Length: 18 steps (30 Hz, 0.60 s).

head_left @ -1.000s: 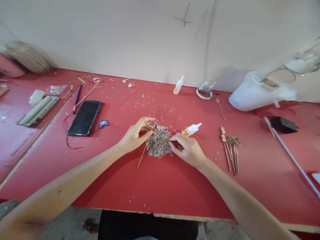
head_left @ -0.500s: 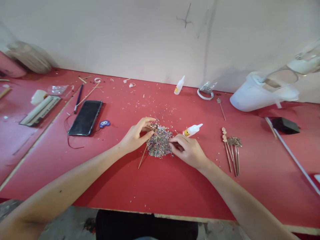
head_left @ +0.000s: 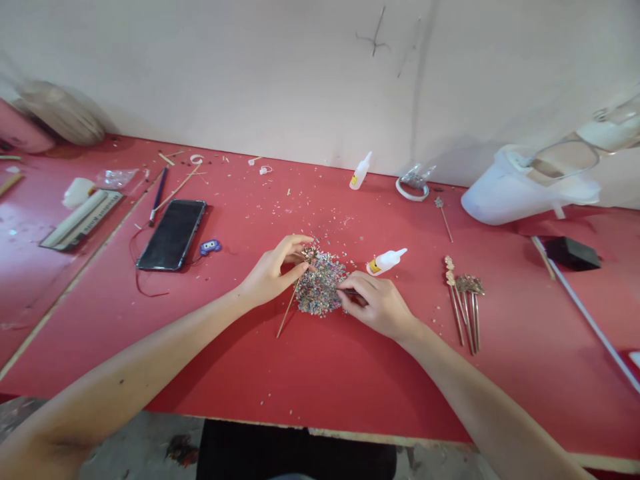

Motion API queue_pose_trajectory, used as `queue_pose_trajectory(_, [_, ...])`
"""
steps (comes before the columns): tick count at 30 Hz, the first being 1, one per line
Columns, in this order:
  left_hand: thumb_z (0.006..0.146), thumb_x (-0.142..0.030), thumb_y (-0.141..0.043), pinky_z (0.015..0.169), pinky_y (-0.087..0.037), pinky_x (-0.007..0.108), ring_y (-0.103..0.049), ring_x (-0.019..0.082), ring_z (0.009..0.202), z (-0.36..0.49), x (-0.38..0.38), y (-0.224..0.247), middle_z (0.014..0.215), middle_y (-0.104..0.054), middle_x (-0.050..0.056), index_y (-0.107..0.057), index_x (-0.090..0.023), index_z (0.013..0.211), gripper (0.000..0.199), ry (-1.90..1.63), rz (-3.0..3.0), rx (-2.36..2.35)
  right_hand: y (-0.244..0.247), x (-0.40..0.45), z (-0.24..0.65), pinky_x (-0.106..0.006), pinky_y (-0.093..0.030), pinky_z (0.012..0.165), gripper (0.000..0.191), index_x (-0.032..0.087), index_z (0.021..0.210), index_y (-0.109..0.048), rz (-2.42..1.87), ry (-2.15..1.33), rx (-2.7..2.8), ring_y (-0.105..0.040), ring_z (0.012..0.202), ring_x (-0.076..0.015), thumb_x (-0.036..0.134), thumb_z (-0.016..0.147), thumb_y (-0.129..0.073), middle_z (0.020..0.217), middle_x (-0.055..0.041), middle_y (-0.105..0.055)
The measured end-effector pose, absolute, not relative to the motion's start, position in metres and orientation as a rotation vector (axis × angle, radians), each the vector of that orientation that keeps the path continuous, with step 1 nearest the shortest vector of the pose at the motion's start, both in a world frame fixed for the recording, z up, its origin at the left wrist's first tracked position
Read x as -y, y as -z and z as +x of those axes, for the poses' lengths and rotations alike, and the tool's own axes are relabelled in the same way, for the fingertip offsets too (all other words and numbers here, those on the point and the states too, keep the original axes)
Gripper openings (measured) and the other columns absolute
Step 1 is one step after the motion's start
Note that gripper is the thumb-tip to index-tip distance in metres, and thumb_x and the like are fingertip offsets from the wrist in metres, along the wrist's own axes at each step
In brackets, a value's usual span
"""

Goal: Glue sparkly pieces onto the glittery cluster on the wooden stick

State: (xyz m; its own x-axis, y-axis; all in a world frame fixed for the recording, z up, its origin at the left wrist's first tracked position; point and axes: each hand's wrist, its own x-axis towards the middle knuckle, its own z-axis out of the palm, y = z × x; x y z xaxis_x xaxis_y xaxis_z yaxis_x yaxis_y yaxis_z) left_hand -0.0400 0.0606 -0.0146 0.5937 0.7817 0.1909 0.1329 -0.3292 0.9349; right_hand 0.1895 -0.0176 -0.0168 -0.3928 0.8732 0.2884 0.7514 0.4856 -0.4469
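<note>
A pile of small multicoloured rhinestones (head_left: 320, 290) lies on the red table between my hands. My left hand (head_left: 274, 272) is closed on a thin gold hair stick (head_left: 287, 313). Its ornate head shows by the fingertips at the pile's upper left, and its shaft slants down toward me. At the pile's right edge, my right hand (head_left: 377, 301) is pinched, with thumb and forefinger together. What looks like a thin dark tool lies in that pinch, mostly hidden by the fingers. Just beyond this hand a white glue bottle (head_left: 386, 262) with a yellow label lies on its side.
Several finished hair sticks (head_left: 465, 307) lie at the right, with another stick (head_left: 444, 219) behind them. A second glue bottle (head_left: 361, 172) stands near the wall, beside a white ring (head_left: 413, 189). To the left is a phone (head_left: 171, 235); a white pitcher (head_left: 505, 183) is at the back right.
My right hand's fingertips have shifted very slightly at the pile's right edge. My left hand keeps its hold on the hair stick. The whole view has moved a little.
</note>
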Motion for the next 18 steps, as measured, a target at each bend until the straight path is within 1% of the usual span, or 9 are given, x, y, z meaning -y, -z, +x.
queue_pose_trajectory(7, [0.091,-0.019,-0.051,0.09,-0.054,0.036,-0.069,0.019,0.094,-0.0399,-0.0603,0.0161,0.109,-0.061,0.007,-0.042,-0.022,0.125,0.035,-0.79,1.796,-0.748,0.0159,0.0181,0.1878,-0.022,-0.044,0.058,0.015,0.017,0.087,-0.061,-1.404,-0.299,2.21,-0.057,0.062,-0.0103,0.022,0.09,-0.047,0.077,-0.0034,-0.064])
queue_pose_trajectory(12, [0.091,-0.019,-0.05,0.089,-0.055,0.036,-0.069,0.019,0.094,-0.0398,-0.0604,0.0155,0.109,-0.06,0.007,-0.042,-0.023,0.124,0.034,-0.789,1.794,-0.74,0.016,0.019,0.1862,-0.022,-0.043,0.056,0.014,0.018,0.087,-0.061,-1.355,-0.323,2.245,-0.054,0.058,-0.0094,0.022,0.09,-0.048,0.076,-0.0027,-0.063])
queue_pose_trajectory(18, [0.091,-0.019,-0.05,0.089,-0.055,0.036,-0.069,0.019,0.093,-0.0397,-0.0609,0.0161,0.109,-0.06,0.007,-0.043,-0.023,0.124,0.034,-0.793,1.806,-0.739,0.0172,0.0183,0.1869,-0.021,-0.043,0.056,0.014,0.018,0.087,-0.061,-1.432,-0.271,2.182,-0.057,0.06,-0.0102,0.021,0.09,-0.048,0.077,-0.0029,-0.064])
